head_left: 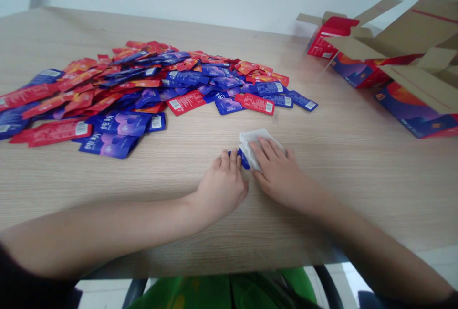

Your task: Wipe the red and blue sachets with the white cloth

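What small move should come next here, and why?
Probably draw the white cloth along the blue packet: the right grip rests on the cloth, which lies against the packet, and the left grip seems to steady the packet's other end.

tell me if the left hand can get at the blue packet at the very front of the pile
Probably yes: only tabletop shows between the left hand and that blue packet. The hand would likely first have to leave the small blue item it is touching.
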`<state>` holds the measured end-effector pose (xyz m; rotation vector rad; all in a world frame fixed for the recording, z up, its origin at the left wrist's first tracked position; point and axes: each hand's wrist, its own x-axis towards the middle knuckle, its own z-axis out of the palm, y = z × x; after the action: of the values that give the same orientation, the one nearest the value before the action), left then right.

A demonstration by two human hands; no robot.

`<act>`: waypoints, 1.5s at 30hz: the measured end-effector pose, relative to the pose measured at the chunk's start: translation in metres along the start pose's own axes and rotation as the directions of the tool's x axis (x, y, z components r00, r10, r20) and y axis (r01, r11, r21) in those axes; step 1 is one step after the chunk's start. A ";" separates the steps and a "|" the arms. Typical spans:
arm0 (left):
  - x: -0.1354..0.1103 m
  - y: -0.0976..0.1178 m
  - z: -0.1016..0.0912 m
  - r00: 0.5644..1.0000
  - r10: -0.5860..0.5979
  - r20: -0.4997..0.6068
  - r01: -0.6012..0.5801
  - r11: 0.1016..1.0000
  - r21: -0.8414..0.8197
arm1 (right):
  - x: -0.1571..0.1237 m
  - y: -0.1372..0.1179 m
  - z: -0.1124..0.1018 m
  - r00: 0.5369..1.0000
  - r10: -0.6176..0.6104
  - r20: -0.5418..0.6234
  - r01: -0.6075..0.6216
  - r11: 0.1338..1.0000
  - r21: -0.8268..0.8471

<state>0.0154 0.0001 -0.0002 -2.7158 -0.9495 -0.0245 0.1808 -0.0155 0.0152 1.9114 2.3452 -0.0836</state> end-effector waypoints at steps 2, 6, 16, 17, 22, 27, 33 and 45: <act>0.000 0.001 0.001 1.000 -0.004 0.004 0.004 1.000 0.000 | -0.001 0.006 -0.003 0.994 0.095 0.047 -0.094 0.995 -0.025; 0.000 0.000 0.002 1.000 -0.005 0.000 0.005 1.000 -0.014 | 0.002 0.004 -0.001 0.994 0.106 0.028 -0.105 0.993 -0.044; 0.001 -0.001 0.000 1.000 0.012 -0.008 -0.012 1.000 0.006 | 0.003 -0.005 0.006 0.998 -0.028 -0.059 0.028 1.000 -0.007; 0.001 0.000 0.001 1.000 0.006 -0.009 -0.005 1.000 0.011 | 0.004 -0.001 0.006 0.998 0.025 -0.055 -0.026 1.000 -0.016; 0.000 0.002 0.003 1.000 -0.003 0.016 0.003 1.000 0.007 | 0.010 0.013 0.006 0.982 0.183 -0.043 -0.185 0.982 -0.044; 0.000 0.000 -0.001 1.000 -0.009 0.024 0.009 1.000 -0.007 | 0.010 -0.003 0.008 0.992 0.095 -0.082 -0.100 0.994 -0.050; 0.001 -0.001 -0.006 0.997 0.016 0.069 -0.015 1.000 -0.026 | 0.004 -0.017 0.008 0.986 -0.118 -0.119 0.120 0.993 0.010; 0.001 0.003 0.000 0.997 -0.046 0.061 0.048 0.999 -0.026 | 0.017 0.013 0.008 0.991 0.120 -0.055 -0.121 0.993 -0.018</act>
<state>0.0180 -0.0015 -0.0005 -2.7326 -1.0375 0.0367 0.1908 0.0026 0.0051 2.0641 2.2474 0.0033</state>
